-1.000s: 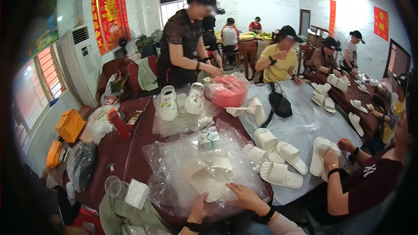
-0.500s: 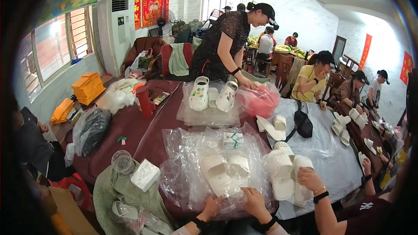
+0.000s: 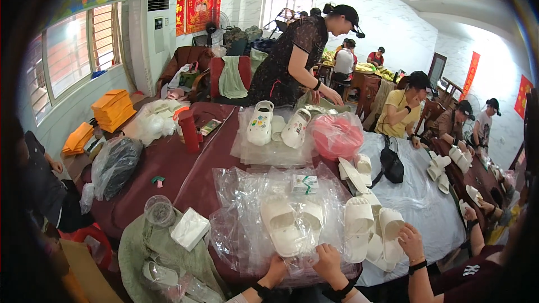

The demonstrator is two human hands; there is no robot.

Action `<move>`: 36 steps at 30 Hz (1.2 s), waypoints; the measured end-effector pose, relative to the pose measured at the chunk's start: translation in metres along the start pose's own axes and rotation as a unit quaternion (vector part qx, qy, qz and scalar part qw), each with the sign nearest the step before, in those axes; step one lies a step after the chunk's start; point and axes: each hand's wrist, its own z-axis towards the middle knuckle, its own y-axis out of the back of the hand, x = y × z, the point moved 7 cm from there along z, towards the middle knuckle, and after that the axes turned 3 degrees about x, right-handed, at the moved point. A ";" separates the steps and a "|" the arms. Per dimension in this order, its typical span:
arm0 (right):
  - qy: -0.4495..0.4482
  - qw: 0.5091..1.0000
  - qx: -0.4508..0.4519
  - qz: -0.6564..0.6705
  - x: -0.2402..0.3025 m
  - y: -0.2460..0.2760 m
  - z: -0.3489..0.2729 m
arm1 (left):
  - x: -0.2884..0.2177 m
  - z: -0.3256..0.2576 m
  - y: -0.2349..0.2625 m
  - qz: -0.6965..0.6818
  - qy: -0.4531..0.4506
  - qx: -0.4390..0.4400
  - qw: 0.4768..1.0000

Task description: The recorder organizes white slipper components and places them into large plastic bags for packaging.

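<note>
A pair of white slide slippers [image 3: 281, 227] lies toe end away from me under or inside clear plastic. At the near edge of this clear plastic bag [image 3: 233, 235], my left hand [image 3: 275, 271] grips the film, its fingertips partly covered by it. My right hand [image 3: 328, 264] is closed on the same edge, just right of the slippers' near ends. On the bag's far part sits a small white box with green marks [image 3: 305, 184]. To the right, several loose white slippers [image 3: 358, 230] lie near a neighbour's hand [image 3: 411, 242].
Across the table, white clogs [image 3: 260, 125] stand on stacked plastic bags beside a red bundle in plastic [image 3: 338, 134], with a person leaning over. A red flask [image 3: 189, 132], a plastic cup [image 3: 159, 211] and a tissue pack [image 3: 190, 228] are left. A black bag [image 3: 391, 164] lies right.
My right hand's fingers have curled in on the bag edge. The person opposite has lifted a hand off the red bundle. Beside me, the neighbour's slippers have shifted and the hand has moved right.
</note>
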 end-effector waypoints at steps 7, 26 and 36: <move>-0.012 1.000 0.008 0.015 -0.001 0.002 -0.003 | -0.011 -0.012 -0.018 0.114 0.010 -0.002 0.993; -0.163 0.931 -0.203 0.256 -0.060 0.043 -0.031 | -0.016 -0.012 -0.021 -0.028 -0.044 -0.114 0.992; -0.100 0.970 -0.185 0.120 -0.033 0.052 -0.028 | -0.003 -0.006 -0.001 -0.030 -0.018 -0.058 0.998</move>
